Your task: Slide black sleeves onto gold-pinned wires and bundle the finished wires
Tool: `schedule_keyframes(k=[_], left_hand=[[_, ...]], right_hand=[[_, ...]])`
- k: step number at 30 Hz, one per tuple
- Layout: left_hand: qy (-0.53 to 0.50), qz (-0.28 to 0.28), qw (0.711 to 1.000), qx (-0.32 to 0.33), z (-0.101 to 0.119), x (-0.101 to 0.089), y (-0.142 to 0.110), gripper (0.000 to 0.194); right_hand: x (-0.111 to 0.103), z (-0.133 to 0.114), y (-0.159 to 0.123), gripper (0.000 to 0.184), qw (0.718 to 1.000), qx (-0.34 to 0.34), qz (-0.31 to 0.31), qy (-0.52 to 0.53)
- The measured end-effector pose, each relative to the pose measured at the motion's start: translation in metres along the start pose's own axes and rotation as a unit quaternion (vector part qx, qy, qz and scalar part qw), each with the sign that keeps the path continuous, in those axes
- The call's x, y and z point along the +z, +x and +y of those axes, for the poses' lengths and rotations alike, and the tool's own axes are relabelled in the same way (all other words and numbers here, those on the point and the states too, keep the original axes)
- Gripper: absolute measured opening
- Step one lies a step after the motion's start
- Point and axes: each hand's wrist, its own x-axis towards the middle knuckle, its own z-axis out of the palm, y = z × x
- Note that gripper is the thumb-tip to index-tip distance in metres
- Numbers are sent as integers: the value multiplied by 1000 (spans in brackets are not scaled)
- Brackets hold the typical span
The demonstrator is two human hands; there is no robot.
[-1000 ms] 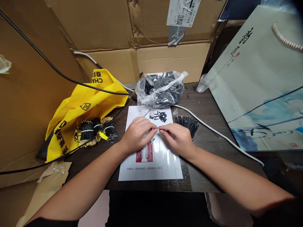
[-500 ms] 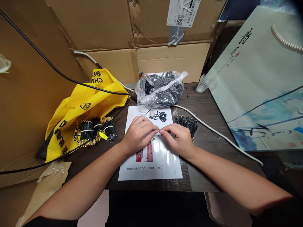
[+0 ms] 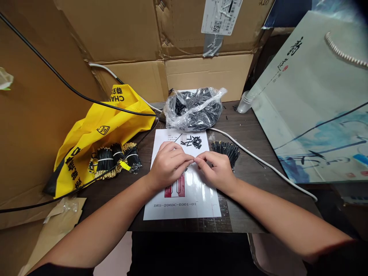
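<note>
- White and glossy, the paper sheet (image 3: 182, 212) lies nearest, reaching away beneath both hands; a dropped piece would probably skid on so smooth a surface.
- The left hand (image 3: 171, 163) and right hand (image 3: 217, 168) meet above it, thumb and forefinger of each pinched on a small part. A fumbled or crooked hold seems the likeliest mishap, because the fingertips hide almost all of that part; I cannot tell what kind it is. It sits between the two sets of fingertips.
- The tied bundles (image 3: 104, 161) lie well left of the left hand, on the edge of a yellow bag (image 3: 106, 115). A black cable (image 3: 11, 210) crosses them, so a tug on it could drag them askew.
- Black wires (image 3: 225, 151) fan out just right of the right hand, with no band visible; an outward swing could scatter them.
- Short black pieces (image 3: 196, 142) are heaped beyond the fingertips, on the sheet's far part, untouched. Brushing knuckles might sweep some away.
- Farthest back, the clear plastic bag (image 3: 198, 115) holds many dark pieces; its mouth looks partly open, so a knock could spill some.
</note>
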Motion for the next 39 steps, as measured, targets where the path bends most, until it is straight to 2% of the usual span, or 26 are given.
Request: schedule_keyframes(k=[3, 6, 15, 17, 19, 21, 23, 25, 27, 30, 33, 39], left_hand=[[-31, 37, 998, -41, 4, 3, 0, 4], [-64, 71, 992, -78, 7, 6, 0, 4], [-116, 84, 982, -127, 11, 11, 1, 8], [-129, 76, 981, -128, 11, 9, 2, 10], [-143, 61, 979, -132, 9, 6, 2, 17], [-153, 51, 976, -144, 7, 2, 1, 27], [-149, 46, 976, -152, 4, 0, 0, 31], [-127, 39, 980, -148, 1, 1, -1, 28], [-105, 23, 985, -136, -1, 4, -1, 22], [-87, -5, 989, -120, -3, 8, -1, 17], [-75, -28, 991, -107, -3, 9, 0, 16], [-58, -55, 992, -103, -3, 9, 0, 18]], right_hand=[[-1, -3, 1, 9, 998, 35, 17, 41], [-1, -5, 2, 10, 993, 77, 41, 75], [3, -11, 7, 12, 981, 119, 39, 151], [-7, -10, 14, 13, 979, 131, 8, 156], [-28, -8, 27, 15, 975, 150, -50, 158], [-60, -4, 41, 18, 963, 189, -117, 154], [-94, 2, 55, 19, 941, 234, -219, 113], [-124, 9, 64, 21, 931, 256, -252, 61], [-145, 20, 69, 24, 917, 273, -290, 26], [-157, 37, 70, 28, 897, 279, -343, -24], [-157, 53, 70, 32, 883, 269, -378, -69], [-146, 69, 67, 33, 887, 243, -356, -166]])
